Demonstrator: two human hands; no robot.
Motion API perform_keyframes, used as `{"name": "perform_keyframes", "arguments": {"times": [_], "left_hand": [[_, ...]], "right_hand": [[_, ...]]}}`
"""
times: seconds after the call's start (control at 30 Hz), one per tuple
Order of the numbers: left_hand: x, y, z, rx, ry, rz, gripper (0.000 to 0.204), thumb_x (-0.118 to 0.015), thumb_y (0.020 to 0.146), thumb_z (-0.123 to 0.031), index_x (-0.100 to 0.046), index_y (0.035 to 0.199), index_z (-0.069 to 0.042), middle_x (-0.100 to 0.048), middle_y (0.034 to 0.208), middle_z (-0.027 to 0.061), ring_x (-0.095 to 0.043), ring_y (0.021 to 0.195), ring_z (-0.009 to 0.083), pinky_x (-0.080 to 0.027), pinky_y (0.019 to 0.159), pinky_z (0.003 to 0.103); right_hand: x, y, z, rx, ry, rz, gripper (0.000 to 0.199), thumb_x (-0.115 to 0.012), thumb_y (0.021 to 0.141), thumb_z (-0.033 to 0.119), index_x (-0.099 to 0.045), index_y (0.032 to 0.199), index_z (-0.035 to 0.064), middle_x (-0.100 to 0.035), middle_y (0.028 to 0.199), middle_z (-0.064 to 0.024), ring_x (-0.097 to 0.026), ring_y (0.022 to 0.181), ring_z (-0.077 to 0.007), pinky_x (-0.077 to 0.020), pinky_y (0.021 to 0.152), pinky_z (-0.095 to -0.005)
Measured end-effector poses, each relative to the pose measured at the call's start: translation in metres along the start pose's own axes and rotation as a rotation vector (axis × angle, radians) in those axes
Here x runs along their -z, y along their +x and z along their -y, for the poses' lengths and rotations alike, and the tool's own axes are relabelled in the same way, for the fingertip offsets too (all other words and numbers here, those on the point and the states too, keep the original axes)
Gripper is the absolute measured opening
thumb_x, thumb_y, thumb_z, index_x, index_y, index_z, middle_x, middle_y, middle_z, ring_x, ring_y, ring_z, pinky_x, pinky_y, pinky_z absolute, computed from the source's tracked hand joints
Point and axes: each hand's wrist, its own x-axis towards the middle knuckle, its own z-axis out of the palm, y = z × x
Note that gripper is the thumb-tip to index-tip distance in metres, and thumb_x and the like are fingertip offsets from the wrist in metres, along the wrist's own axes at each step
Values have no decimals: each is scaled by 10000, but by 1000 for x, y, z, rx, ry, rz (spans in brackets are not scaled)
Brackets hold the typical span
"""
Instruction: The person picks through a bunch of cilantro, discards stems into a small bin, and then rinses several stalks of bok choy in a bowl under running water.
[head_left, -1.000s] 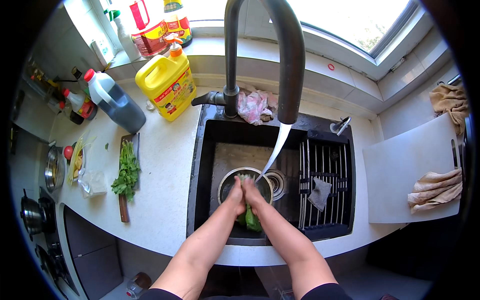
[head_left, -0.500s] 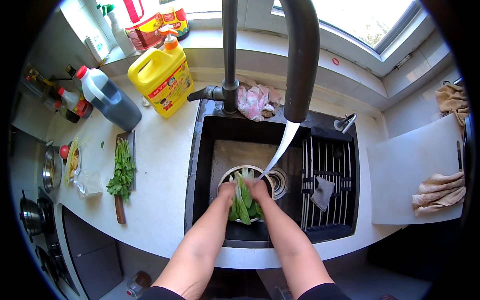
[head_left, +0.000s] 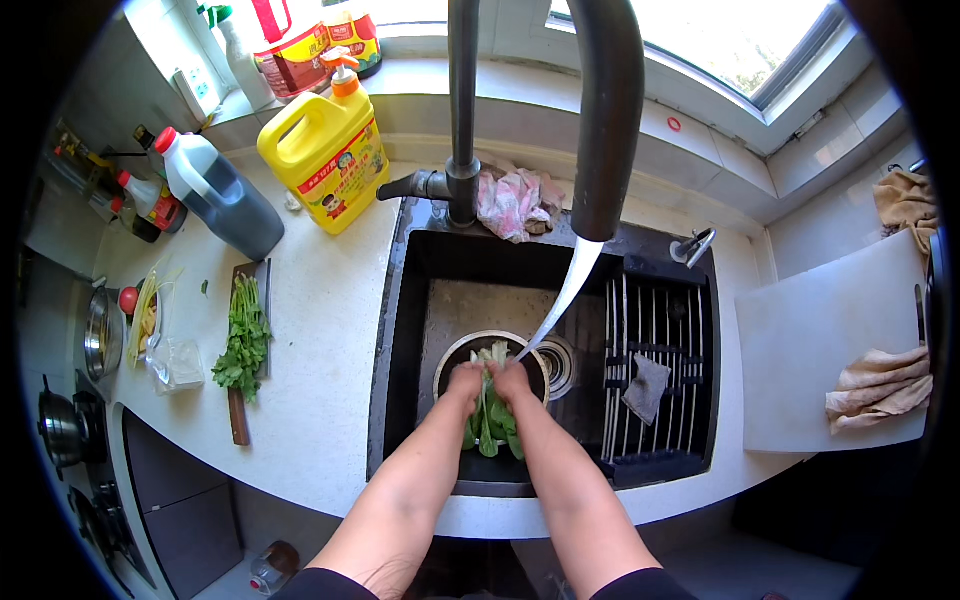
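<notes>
Both my hands hold a bunch of leafy green vegetable (head_left: pixel 489 420) over a round metal bowl (head_left: pixel 452 357) in the black sink (head_left: pixel 400 330). My left hand (head_left: pixel 463 383) grips its left side and my right hand (head_left: pixel 511 384) its right side. The white stems point away from me and the green leaves hang toward me. Water runs from the tall dark faucet (head_left: pixel 605 130) onto the stems by my right hand.
A wire rack (head_left: pixel 655 330) with a grey cloth (head_left: pixel 645 387) fills the sink's right half. Left counter: green herbs on a cutting board (head_left: pixel 243 345), yellow detergent jug (head_left: pixel 325 150), dark-liquid jug (head_left: pixel 215 195). A pink rag (head_left: pixel 512 200) lies behind the sink. A white board (head_left: pixel 825 340) with a towel sits right.
The view has shifted a little. My hands have lifted the greens and turned them under the running water, so more of the leaves show between my wrists.
</notes>
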Motion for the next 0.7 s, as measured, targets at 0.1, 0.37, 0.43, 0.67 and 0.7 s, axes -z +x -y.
{"name": "perform_keyframes", "arguments": {"times": [0.1, 0.37, 0.43, 0.67, 0.7], "left_hand": [[3, -19, -17, 67, -11, 81, 300, -548, 872, -214, -576, 1046, 29, -626, 952, 144, -591, 869, 225, -459, 730, 375], [-1, -118, -101, -359, 532, -236, 720, -590, 804, -209, -212, 1357, 57, -253, 1390, 262, -244, 1308, 344, -210, 1073, 374], [8, -129, -142, -826, 253, -416, 673, -577, 796, -113, -224, 1343, 56, -271, 1371, 256, -271, 1282, 366, -209, 1070, 406], [36, -135, -274, -1038, 8, -421, 621, -482, 821, -6, -202, 1376, 3, -255, 1419, 172, -251, 1317, 274, -186, 1080, 344], [38, -133, -277, -1036, 38, -402, 617, -475, 823, 9, -209, 1378, -6, -267, 1420, 154, -253, 1319, 257, -187, 1078, 334]], "right_hand": [[22, -11, 10, -50, 148, 50, 414, -574, 823, 333, -615, 985, -45, -628, 893, -234, -599, 898, -366, -443, 802, -404], [44, -28, 25, -8, 547, -126, 226, -598, 815, 134, -628, 950, -45, -634, 801, -54, -570, 729, -146, -437, 682, -286], [67, -48, 52, -29, 663, -90, 208, -590, 811, 84, -622, 980, -33, -617, 817, -18, -541, 727, -97, -422, 680, -241], [83, -63, 73, -65, 655, -35, 251, -602, 794, 75, -609, 1027, -18, -614, 863, -39, -544, 775, -108, -424, 721, -250], [84, -65, 77, -72, 663, -37, 259, -600, 794, 71, -605, 1036, -22, -609, 856, -37, -540, 770, -108, -423, 716, -249]]}}
